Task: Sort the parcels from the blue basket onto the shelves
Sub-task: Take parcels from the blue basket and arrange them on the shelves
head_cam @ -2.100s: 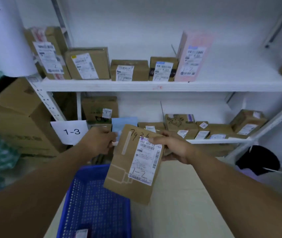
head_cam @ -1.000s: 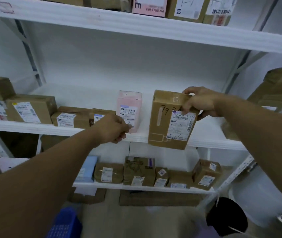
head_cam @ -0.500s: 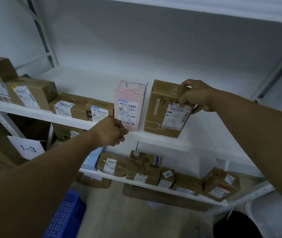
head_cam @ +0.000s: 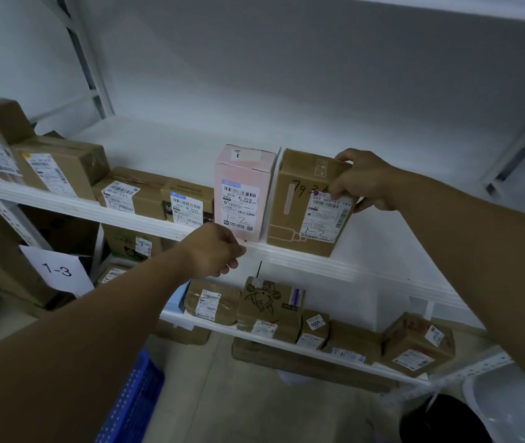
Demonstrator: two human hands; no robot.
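Now six parcels are standing along the middle shelf (head_cam: 366,278): five brown cartons and one pink box (head_cam: 242,193). The right hand (head_cam: 363,180) is gripping the top corner of the rightmost brown parcel (head_cam: 302,212), which is sitting upright at the shelf's front edge, just beside the pink box. The left hand (head_cam: 213,251) is hovering at frame centre, clenched and holding nothing visible. The blue basket (head_cam: 133,404) is showing at lower left, its contents hidden.

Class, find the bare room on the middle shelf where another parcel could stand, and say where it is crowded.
Free: the middle shelf right of the brown parcel that the right hand grips, and the deep strip between the parcel row and the back wall. Crowded: the front edge from the pink box leftward, parcels side by side.
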